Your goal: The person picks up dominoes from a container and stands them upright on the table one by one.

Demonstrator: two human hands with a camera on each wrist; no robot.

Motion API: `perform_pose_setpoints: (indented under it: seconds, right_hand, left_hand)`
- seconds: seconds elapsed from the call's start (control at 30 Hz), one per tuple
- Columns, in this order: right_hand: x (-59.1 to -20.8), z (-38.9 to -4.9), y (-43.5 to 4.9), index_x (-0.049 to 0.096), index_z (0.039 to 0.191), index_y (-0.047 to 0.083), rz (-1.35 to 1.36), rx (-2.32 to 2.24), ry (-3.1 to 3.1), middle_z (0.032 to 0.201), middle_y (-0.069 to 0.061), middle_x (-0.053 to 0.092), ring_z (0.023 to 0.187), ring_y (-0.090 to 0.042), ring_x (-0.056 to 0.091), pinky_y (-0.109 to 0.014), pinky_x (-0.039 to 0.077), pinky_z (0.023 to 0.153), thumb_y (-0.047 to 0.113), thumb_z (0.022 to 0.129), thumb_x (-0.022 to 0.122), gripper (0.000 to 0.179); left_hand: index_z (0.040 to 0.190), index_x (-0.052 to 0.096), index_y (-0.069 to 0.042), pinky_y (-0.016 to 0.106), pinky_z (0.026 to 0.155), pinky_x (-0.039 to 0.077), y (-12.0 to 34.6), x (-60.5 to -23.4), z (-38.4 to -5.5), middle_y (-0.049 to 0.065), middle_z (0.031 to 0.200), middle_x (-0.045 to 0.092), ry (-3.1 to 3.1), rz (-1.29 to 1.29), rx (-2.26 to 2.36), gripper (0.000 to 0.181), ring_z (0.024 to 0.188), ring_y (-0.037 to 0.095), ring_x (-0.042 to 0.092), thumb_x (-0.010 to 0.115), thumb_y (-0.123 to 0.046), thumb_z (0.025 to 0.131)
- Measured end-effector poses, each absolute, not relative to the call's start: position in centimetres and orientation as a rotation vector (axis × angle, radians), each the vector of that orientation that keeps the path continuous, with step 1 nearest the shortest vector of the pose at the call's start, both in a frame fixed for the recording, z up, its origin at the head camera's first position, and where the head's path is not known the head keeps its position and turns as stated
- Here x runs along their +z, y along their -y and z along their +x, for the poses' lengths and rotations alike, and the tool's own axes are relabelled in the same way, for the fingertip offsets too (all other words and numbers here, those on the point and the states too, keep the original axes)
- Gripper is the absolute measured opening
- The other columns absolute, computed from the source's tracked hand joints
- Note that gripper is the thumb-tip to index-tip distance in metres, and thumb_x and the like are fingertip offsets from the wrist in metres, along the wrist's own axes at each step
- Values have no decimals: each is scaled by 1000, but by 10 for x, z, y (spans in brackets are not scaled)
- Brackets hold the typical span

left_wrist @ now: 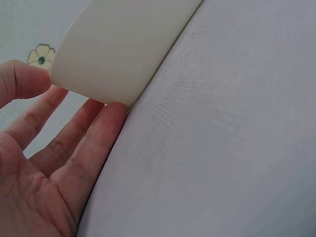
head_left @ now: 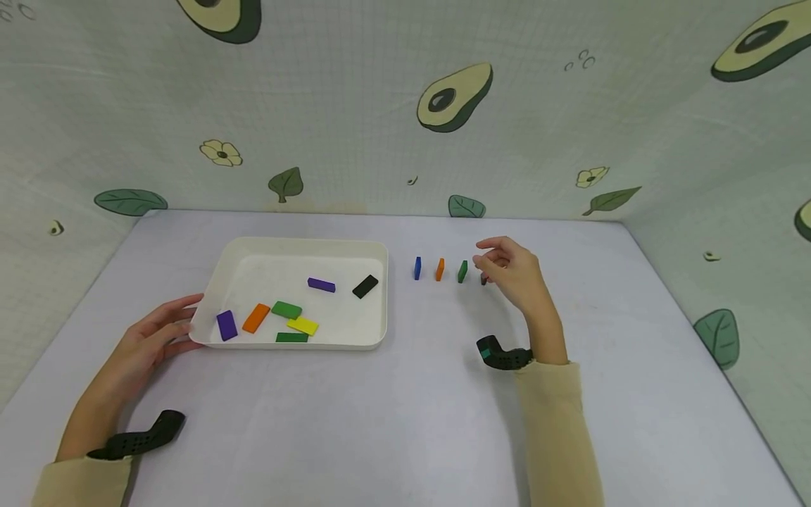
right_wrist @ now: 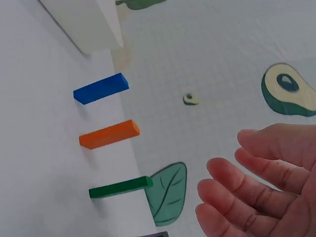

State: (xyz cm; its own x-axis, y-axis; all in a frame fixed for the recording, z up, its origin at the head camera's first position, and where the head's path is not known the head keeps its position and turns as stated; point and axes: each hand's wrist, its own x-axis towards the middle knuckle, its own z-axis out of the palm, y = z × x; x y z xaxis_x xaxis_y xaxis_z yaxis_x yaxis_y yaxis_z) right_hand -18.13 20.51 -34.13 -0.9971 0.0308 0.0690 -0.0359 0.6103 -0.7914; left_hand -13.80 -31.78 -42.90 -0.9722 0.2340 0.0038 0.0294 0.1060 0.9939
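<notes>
L hand (head_left: 148,345) is at the L end of the white tray (head_left: 345,327), fingers fairly straight & resting against its outer wall, not clenched; the tray sits flat on the surface (head_left: 355,436). Inside, from L: purple block (head_left: 227,325) & orange block (head_left: 256,318) side by side, then green block (head_left: 286,310) w/ yellow block (head_left: 303,325) just beside it, 2nd green block (head_left: 291,338) by the near wall, 2nd purple block (head_left: 321,285) nr the middle, black block (head_left: 365,286) toward the R end. R of the tray, blocks stand upright on the surface in a spaced row, L to R: blue block (head_left: 417,268), 2nd orange block (head_left: 440,270), 3rd green block (head_left: 462,272), dark block (head_left: 484,279), mostly hidden by the R hand (head_left: 510,273). R hand is released, fingers loosely bent, nothing btwn thumb & fingertips; R wrist view has it nr but apart from the dark block, only a bit of which shows at the bottom edge. Behind: pale cloth (head_left: 355,141) w/ avocado & leaf prints.
</notes>
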Motion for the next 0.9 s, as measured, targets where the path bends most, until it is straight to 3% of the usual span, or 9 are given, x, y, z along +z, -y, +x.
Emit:
perform_pose_setpoints:
  seconds: [0.4,0.9]
  right_hand:
    - [-343,-177,-174,59,114,11,144,1422,2768,94,-11,64,83,-32,63,-29,50,71,20,89,58,26]
    - [-353,-177,-131,61,111,8,351,1376,2809,97,-6,64,91,-18,59,-33,52,84,21,89,63,26]
  left_hand:
    - [140,40,-15,14,73,53,317,-430,-137,-17,118,54,-2236,244,1967,44,95,-5,61,46,-11,97]
    - [141,40,-14,14,74,53,317,-429,-137,-15,119,54,-2233,258,1973,44,96,-4,60,46,-12,97]
